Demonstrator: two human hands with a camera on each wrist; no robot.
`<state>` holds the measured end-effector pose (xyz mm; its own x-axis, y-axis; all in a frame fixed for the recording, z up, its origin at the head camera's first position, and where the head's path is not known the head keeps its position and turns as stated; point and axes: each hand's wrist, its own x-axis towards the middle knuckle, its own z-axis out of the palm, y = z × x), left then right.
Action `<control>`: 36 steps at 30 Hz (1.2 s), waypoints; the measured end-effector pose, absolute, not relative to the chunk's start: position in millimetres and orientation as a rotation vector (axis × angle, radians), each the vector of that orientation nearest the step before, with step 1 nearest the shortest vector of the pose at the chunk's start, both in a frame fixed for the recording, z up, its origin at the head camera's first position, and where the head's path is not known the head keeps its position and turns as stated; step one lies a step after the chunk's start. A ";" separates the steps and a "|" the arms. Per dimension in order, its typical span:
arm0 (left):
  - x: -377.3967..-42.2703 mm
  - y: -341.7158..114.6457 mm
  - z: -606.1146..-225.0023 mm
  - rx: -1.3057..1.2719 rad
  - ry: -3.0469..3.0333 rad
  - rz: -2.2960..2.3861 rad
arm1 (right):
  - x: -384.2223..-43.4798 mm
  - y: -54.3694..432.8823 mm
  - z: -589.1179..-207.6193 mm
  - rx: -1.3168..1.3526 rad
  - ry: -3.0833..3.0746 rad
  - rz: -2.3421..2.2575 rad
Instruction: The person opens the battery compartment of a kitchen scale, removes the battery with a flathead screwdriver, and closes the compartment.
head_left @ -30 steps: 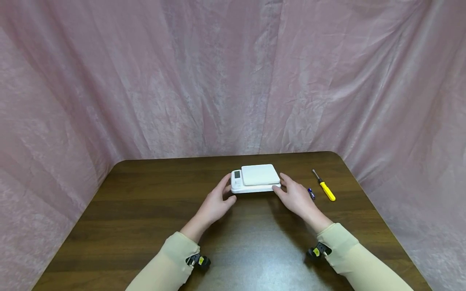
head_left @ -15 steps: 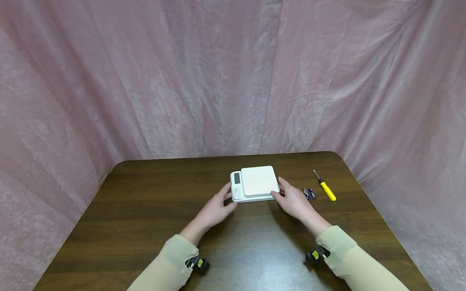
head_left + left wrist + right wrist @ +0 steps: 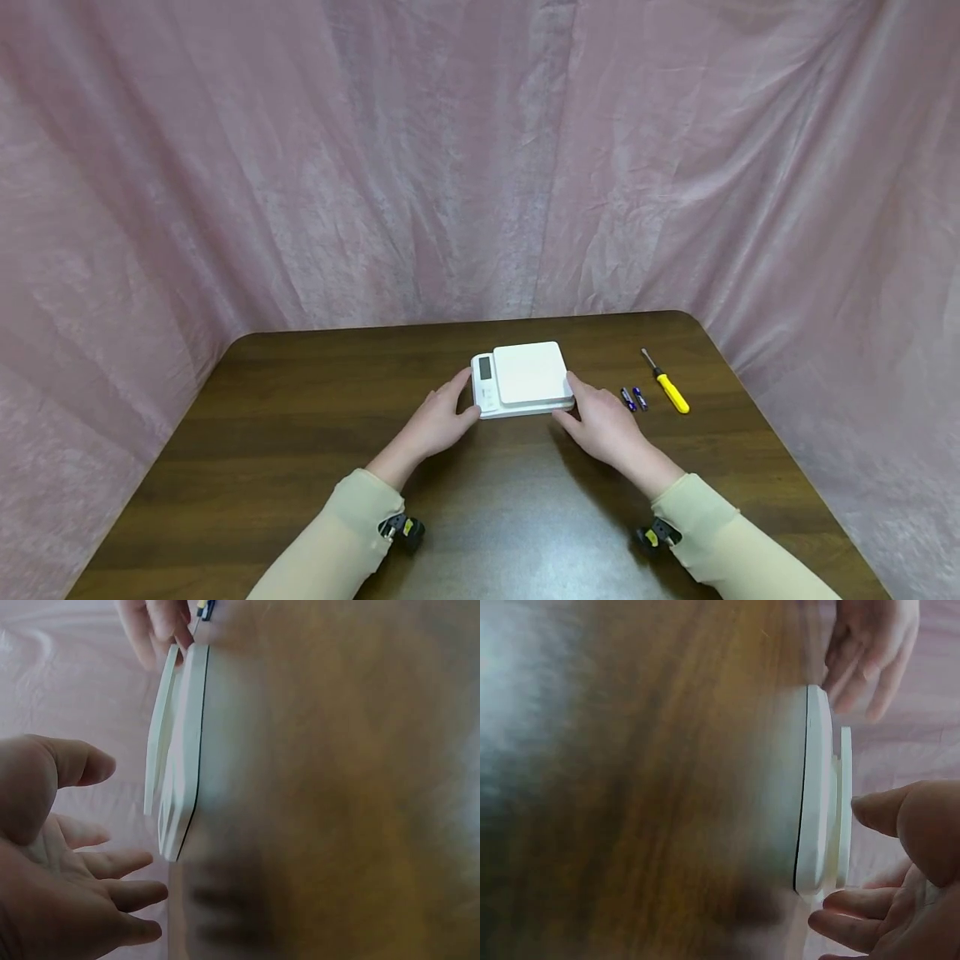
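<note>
A white digital kitchen scale (image 3: 532, 375) lies flat on the brown wooden table, its small dark display on the left side. My left hand (image 3: 437, 423) is at the scale's left side, thumb and fingers spread. In the left wrist view its fingers (image 3: 124, 894) look relaxed, with a gap to the scale (image 3: 187, 742). On the other side, my right hand (image 3: 609, 423) is by the right edge with its thumb near the front corner. The right wrist view shows that thumb (image 3: 885, 810) close to the weighing plate (image 3: 845, 810); whether it touches is unclear.
Two small purple batteries (image 3: 634, 399) lie to the right of my right hand. Beyond them is a screwdriver (image 3: 672, 393) with a yellow handle. A pink curtain (image 3: 420, 167) hangs behind the table's far edge (image 3: 360, 330).
The scale, tilted between both hands a second ago, has come down flat onto the table. Both hands have loosened from it. A second battery has come into sight beside the right hand.
</note>
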<state>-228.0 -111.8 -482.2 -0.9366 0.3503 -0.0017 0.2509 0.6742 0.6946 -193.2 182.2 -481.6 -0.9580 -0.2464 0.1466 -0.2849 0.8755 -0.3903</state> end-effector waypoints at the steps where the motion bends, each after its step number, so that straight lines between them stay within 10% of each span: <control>1: -230.2 -112.3 -481.3 0.488 2.759 1.099 | -190.3 181.7 -481.9 0.436 -2.944 0.595; 36: -298.0 -95.8 -499.1 0.464 2.855 0.898 | -133.0 163.5 -477.5 0.555 -3.045 0.330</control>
